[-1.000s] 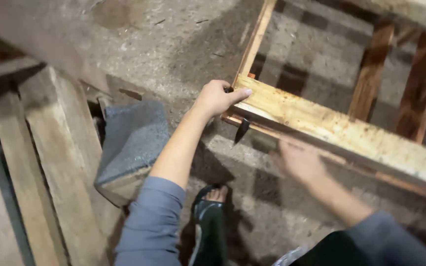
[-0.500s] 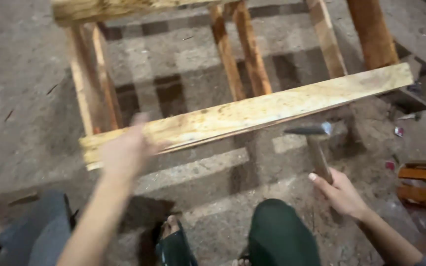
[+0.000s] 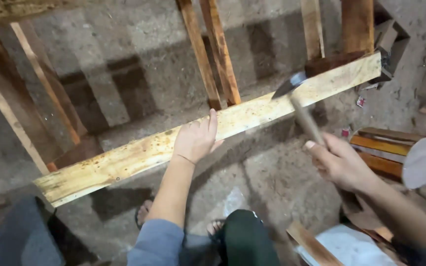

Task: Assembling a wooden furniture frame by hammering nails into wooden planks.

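Plank (image 3: 124,165) pressed flat by open left hand (image 3: 195,138); right hand (image 3: 341,162) clenched around hammer (image 3: 299,106)

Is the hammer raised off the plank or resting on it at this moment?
Cannot tell. The right hand grips the hammer, whose blurred head overlaps the light plank edge; contact is unclear. The left hand presses the plank.

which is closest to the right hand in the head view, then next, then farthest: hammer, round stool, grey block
1. hammer: held in the right hand, head up over the plank.
2. round stool: lying just right of that hand.
3. grey block: far off at the lower left corner.
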